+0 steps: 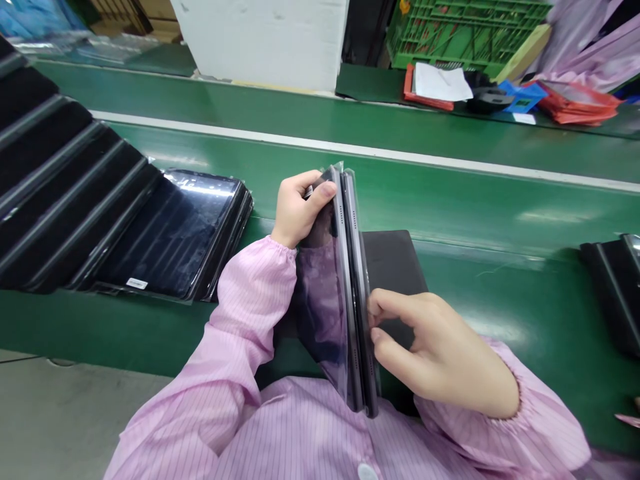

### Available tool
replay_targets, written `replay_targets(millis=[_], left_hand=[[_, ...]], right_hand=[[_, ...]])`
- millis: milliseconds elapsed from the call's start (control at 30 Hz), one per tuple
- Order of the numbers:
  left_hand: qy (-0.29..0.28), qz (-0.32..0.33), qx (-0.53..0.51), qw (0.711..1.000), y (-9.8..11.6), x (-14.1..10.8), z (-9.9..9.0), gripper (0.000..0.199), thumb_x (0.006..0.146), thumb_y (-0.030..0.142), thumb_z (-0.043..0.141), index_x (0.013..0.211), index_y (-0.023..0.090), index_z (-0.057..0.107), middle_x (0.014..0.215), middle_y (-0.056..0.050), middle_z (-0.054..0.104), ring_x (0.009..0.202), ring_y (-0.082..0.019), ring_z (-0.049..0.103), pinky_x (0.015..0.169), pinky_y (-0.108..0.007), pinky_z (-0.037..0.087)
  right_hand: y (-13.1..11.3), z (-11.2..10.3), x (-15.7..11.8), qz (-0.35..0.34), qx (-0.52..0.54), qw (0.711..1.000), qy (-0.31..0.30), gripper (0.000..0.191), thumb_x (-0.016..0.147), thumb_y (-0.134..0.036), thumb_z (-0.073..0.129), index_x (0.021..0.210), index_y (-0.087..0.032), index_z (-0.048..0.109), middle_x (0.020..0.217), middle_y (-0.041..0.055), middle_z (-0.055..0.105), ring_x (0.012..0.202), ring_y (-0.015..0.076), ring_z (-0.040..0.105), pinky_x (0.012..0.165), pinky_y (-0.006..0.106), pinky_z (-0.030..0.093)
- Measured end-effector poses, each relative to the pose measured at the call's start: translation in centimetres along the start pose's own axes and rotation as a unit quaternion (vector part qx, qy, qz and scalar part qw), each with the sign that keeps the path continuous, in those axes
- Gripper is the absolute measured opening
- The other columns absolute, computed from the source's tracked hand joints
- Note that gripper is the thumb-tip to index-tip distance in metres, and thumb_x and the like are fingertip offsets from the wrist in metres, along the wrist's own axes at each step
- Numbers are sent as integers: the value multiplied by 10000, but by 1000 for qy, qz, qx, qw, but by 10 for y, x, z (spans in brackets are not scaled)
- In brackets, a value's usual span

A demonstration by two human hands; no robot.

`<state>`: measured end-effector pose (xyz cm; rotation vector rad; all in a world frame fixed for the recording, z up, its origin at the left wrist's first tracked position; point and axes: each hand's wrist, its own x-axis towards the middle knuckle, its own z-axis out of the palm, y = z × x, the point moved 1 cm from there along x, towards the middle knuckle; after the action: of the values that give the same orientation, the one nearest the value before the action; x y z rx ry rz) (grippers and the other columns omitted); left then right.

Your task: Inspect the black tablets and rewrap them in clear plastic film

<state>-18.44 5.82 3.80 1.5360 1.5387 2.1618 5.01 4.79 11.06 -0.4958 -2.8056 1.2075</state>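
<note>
Two tablets stand on edge side by side in front of me, in clear film: the left tablet (pixel 325 293) and the right tablet (pixel 361 287). My left hand (pixel 300 207) is closed around their far end, its thumb over the left tablet's top edge. Against the outer face of the right tablet, my right hand (pixel 425 340) has thumb and index finger drawn together in a pinch. Whatever lies between those fingertips, perhaps film, is too small to make out. Behind the tablets a flat black panel (pixel 395 260) lies on the green bench.
Film-wrapped tablets (pixel 170 233) are piled at left beside a slanting row of black ones (pixel 60 180). More black devices (pixel 613 287) lie at far right. A white board (pixel 265 40), a green crate (pixel 460 33) and red folders (pixel 575 100) stand along the back.
</note>
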Motion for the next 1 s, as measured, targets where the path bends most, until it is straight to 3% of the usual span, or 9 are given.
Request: replay_targets(millis=[133, 267, 333, 433, 500, 633, 800, 933, 1000], left_hand=[[-1, 5, -8, 1000, -2, 0, -1, 658, 797, 797, 513, 540, 216, 343, 536, 39, 292, 494, -116, 285, 489, -319, 232], [-1, 2, -2, 1000, -1, 0, 0, 658, 804, 792, 508, 533, 210, 361, 539, 37, 310, 498, -112, 306, 490, -311, 242], [2, -1, -5, 1000, 0, -1, 1, 641, 798, 782, 530, 544, 209, 394, 542, 39, 339, 497, -110, 336, 487, -300, 260], [10, -26, -39, 999, 2, -3, 4, 543, 761, 739, 630, 672, 220, 497, 560, 55, 420, 491, -103, 408, 481, -270, 302], [7, -56, -53, 997, 1, -4, 5, 514, 735, 711, 683, 746, 223, 520, 578, 65, 458, 489, -98, 432, 485, -253, 319], [0, -98, -14, 995, -3, -7, 3, 514, 743, 706, 673, 734, 208, 548, 622, 43, 526, 537, -111, 472, 531, -251, 353], [-16, -116, -54, 992, -8, -9, -1, 522, 840, 734, 494, 781, 218, 542, 708, -13, 639, 600, -159, 542, 612, -288, 432], [-23, -122, 39, 991, -16, -7, -1, 481, 859, 683, 507, 714, 226, 478, 584, 50, 482, 544, -133, 445, 574, -271, 356], [-52, -153, 123, 979, -23, -5, 6, 449, 871, 642, 520, 708, 226, 486, 622, 43, 515, 597, -142, 491, 604, -274, 356]], right_hand=[[4, -6, -2, -27, 40, 999, -20, 132, 764, -124, 446, 753, -198, 555, 687, -45, 638, 586, 109, 559, 580, 247, 411], [2, -8, 0, -24, 47, 998, -32, 142, 806, -135, 436, 695, -201, 495, 627, -45, 582, 563, 108, 536, 580, 247, 410], [3, -5, 6, 7, 47, 999, -12, 163, 864, -201, 473, 702, -207, 465, 625, -39, 575, 581, 121, 555, 604, 255, 434], [10, 2, 17, 77, 52, 995, 40, 213, 895, -409, 601, 901, -206, 537, 723, -11, 646, 646, 171, 614, 637, 292, 481], [18, 8, 24, 86, 78, 993, 32, 327, 877, -487, 641, 1006, -195, 570, 826, 19, 687, 719, 202, 646, 670, 316, 511], [33, 17, 30, 63, 162, 985, 2, 316, 953, -468, 531, 961, -170, 636, 925, 55, 708, 882, 237, 666, 807, 369, 552], [58, 13, 23, 124, 183, 968, 121, 344, 978, -432, 481, 973, -154, 684, 965, 87, 736, 997, 288, 665, 933, 432, 517], [73, -20, -8, 190, 216, 939, 189, 302, 924, -434, 564, 897, -156, 678, 801, 61, 718, 786, 261, 688, 714, 354, 554], [72, -43, -31, 215, 184, 918, 278, 291, 899, -433, 606, 788, -168, 651, 722, 49, 681, 650, 223, 639, 587, 321, 515]])
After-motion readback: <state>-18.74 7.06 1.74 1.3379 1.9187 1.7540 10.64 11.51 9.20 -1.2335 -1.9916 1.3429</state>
